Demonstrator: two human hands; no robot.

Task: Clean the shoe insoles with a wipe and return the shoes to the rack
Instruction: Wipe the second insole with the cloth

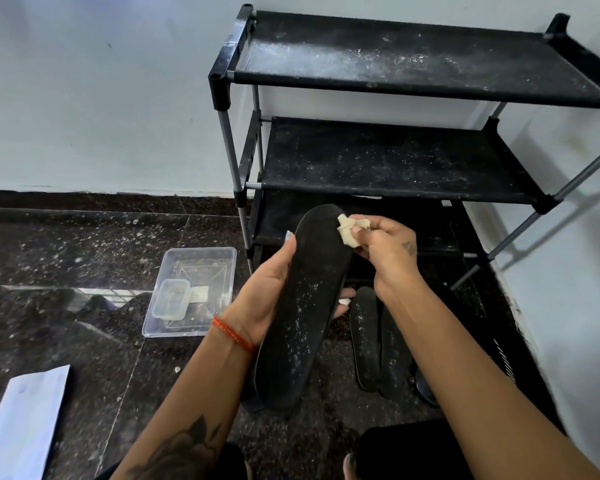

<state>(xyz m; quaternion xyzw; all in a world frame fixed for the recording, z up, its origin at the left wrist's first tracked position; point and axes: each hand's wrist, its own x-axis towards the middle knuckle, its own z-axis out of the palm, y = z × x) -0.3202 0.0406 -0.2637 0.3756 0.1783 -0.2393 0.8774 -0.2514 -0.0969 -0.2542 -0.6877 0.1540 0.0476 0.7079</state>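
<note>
Before the rack (395, 161), the insole (305, 306) was gripped by the left hand (267, 296), the wipe (349, 230) pinched by the right hand (388, 247) — a loosened grip might drop it.

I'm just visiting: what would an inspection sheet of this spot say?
Surface: dark speckled stone floor, dusty.
Job's things: black insole flecked white; crumpled wipe at its toe end; two more insoles on the floor; black shoe rack, visible shelves dusty and bare.
Clutter: clear plastic tub holding a smaller container; white sheet.
Grippers: left hand holds the insole; right hand pinches the wipe.
Cables: nothing seen.
Surroundings: white wall.
</note>
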